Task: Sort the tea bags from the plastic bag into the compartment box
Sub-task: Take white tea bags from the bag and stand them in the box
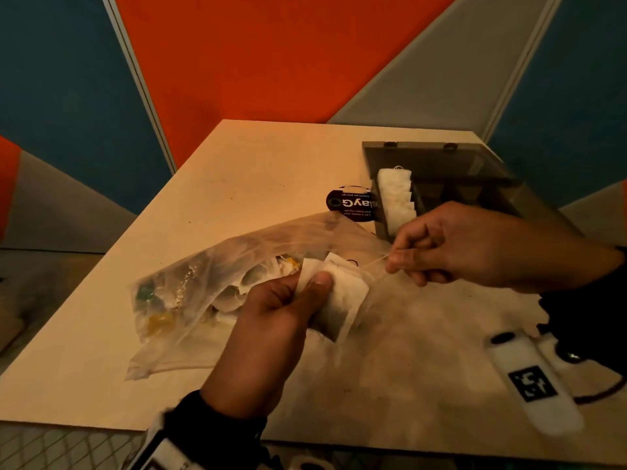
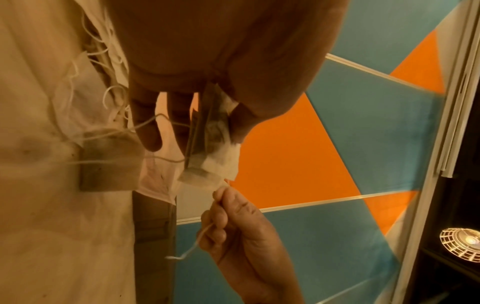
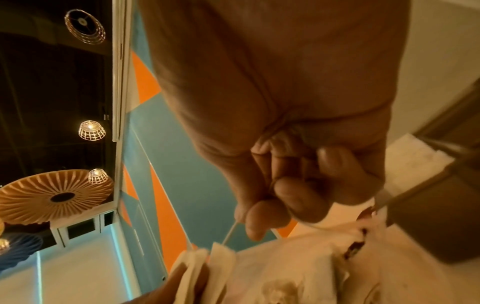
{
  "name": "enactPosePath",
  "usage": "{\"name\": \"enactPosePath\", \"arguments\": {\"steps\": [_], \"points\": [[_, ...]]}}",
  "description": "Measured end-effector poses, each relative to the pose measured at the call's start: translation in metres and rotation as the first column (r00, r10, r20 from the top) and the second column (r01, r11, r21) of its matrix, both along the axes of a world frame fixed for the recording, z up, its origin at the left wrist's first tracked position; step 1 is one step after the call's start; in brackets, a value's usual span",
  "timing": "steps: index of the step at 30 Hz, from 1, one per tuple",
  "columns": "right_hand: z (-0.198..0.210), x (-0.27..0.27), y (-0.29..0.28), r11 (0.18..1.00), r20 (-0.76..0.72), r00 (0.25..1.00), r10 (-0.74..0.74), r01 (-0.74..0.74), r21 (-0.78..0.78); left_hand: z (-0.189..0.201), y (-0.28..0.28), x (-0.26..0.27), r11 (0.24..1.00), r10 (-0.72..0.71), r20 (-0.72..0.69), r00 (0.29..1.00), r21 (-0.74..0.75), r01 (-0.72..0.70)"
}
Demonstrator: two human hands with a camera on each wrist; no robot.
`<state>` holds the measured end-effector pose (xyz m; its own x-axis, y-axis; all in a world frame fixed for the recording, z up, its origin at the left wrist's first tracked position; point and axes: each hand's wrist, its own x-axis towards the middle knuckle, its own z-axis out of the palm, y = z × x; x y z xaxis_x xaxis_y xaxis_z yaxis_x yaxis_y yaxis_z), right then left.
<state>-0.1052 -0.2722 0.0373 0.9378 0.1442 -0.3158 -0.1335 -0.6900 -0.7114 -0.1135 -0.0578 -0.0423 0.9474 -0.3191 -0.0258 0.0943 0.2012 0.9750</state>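
Above the table point(image 1: 101, 334), your left hand point(image 1: 271, 320) pinches a few tea bags point(image 1: 342, 300) between thumb and curled fingers, just over the mouth of the plastic bag point(image 1: 210, 276) lying on its side. Your right hand point(image 1: 475, 245) pinches a string point(image 1: 373, 261) from those tea bags between thumb and forefinger. Behind it the compartment box point(image 1: 441, 171) stands open, white tea bags filling its leftmost compartment.

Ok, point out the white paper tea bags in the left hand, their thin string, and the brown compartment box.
white paper tea bags point(image 1: 342, 296): head view, face of the front bag.
thin white string point(image 1: 375, 261): head view, taut stretch between the hands.
brown translucent compartment box point(image 1: 437, 157): head view, raised lid.
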Motion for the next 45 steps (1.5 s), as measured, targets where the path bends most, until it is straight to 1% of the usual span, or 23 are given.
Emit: {"name": "enactPosePath", "arguments": {"steps": [4, 6, 8, 10, 11, 12, 13, 14, 16, 17, 18, 20, 24, 26, 29, 31, 33, 34, 36, 38, 40, 42, 45], "points": [[0.004, -0.003, -0.023, 0.990, 0.056, 0.994, -0.097, 0.101, -0.093, 0.002, -0.002, 0.000, 0.999, -0.013, -0.078, 0.997, -0.037, 0.010], [0.002, -0.002, -0.032, 0.973, 0.092, 0.986, -0.140, 0.154, -0.169, 0.004, -0.003, 0.000, 0.998, -0.018, -0.105, 0.994, -0.059, 0.012], [-0.003, -0.002, -0.040, 0.932, 0.168, 0.971, -0.171, 0.215, -0.293, 0.006, -0.005, -0.001, 0.997, -0.024, -0.122, 0.992, -0.071, 0.015], [-0.008, -0.004, -0.041, 0.860, 0.299, 0.938, -0.177, 0.295, -0.417, 0.007, -0.006, -0.002, 0.996, -0.031, -0.141, 0.990, -0.090, 0.019], [-0.011, -0.006, -0.040, 0.832, 0.357, 0.919, -0.167, 0.326, -0.449, 0.007, -0.007, -0.002, 0.995, -0.034, -0.149, 0.988, -0.098, 0.020], [-0.012, -0.008, -0.037, 0.834, 0.396, 0.906, -0.152, 0.333, -0.441, 0.007, -0.007, -0.002, 0.994, -0.036, -0.156, 0.987, -0.106, 0.019], [-0.012, -0.010, -0.033, 0.859, 0.415, 0.899, -0.142, 0.320, -0.400, 0.007, -0.008, -0.001, 0.994, -0.036, -0.162, 0.986, -0.112, 0.018], [-0.011, -0.014, -0.026, 0.900, 0.390, 0.912, -0.127, 0.271, -0.341, 0.007, -0.009, -0.001, 0.993, -0.036, -0.167, 0.985, -0.115, 0.017], [-0.011, -0.020, -0.011, 0.968, 0.240, 0.968, -0.067, 0.122, -0.220, 0.007, -0.011, -0.001, 0.994, -0.038, -0.165, 0.986, -0.112, 0.019], [-0.013, -0.022, -0.004, 0.986, 0.167, 0.985, -0.036, 0.062, -0.153, 0.007, -0.012, -0.002, 0.994, -0.036, -0.164, 0.986, -0.108, 0.018], [-0.015, -0.023, 0.002, 0.996, 0.122, 0.992, -0.024, 0.034, -0.087, 0.008, -0.013, -0.002, 0.994, -0.036, -0.162, 0.986, -0.105, 0.019], [-0.020, -0.023, 0.010, 0.999, 0.083, 0.996, -0.031, 0.029, 0.025, 0.008, -0.014, -0.003, 0.995, -0.036, -0.162, 0.986, -0.093, 0.021], [-0.023, -0.021, 0.015, 0.991, 0.029, 0.999, 0.018, -0.022, 0.128, 0.008, -0.014, -0.004, 0.998, -0.041, -0.150, 0.988, -0.047, 0.035], [-0.022, -0.020, 0.015, 0.984, 0.036, 0.999, 0.008, -0.014, 0.176, 0.009, -0.013, -0.005, 0.999, -0.037, -0.151, 0.988, -0.041, 0.031], [-0.021, -0.019, 0.011, 0.983, 0.071, 0.995, -0.067, 0.054, 0.173, 0.009, -0.012, -0.003, 1.000, -0.016, -0.151, 0.988, -0.020, 0.013], [-0.018, -0.019, 0.004, 0.992, 0.112, 0.990, -0.080, 0.068, 0.108, 0.007, -0.011, -0.001, 1.000, 0.023, -0.146, 0.989, 0.024, -0.020], [-0.009, -0.022, -0.005, 0.999, 0.136, 0.989, -0.051, 0.048, 0.023, 0.006, -0.011, 0.001, 0.996, 0.073, -0.151, 0.986, 0.070, -0.063], [-0.003, -0.024, -0.008, 1.000, 0.116, 0.993, -0.008, 0.010, -0.014, 0.005, -0.011, 0.002, 0.993, 0.092, -0.156, 0.983, 0.093, -0.079], [0.008, -0.029, -0.012, 0.988, 0.014, 0.989, 0.149, -0.148, -0.050, 0.003, -0.012, 0.004, 0.986, 0.121, -0.166, 0.979, 0.130, -0.100], [0.015, -0.034, -0.009, 0.952, -0.099, 0.947, 0.305, -0.306, 0.000, 0.000, -0.015, 0.005, 0.984, 0.119, -0.180, 0.976, 0.153, -0.092], [0.016, -0.036, -0.003, 0.932, -0.125, 0.924, 0.362, -0.355, 0.073, 0.000, -0.020, 0.002, 0.988, 0.079, -0.207, 0.975, 0.149, -0.048], [0.011, -0.033, 0.003, 0.941, -0.085, 0.939, 0.332, -0.324, 0.097, 0.000, -0.026, -0.003, 0.994, -0.007, -0.219, 0.976, 0.105, 0.031], [-0.002, -0.024, 0.011, 0.976, -0.024, 0.981, 0.193, -0.189, 0.108, 0.002, -0.029, -0.010, 0.993, -0.118, -0.213, 0.970, 0.002, 0.121]]}}
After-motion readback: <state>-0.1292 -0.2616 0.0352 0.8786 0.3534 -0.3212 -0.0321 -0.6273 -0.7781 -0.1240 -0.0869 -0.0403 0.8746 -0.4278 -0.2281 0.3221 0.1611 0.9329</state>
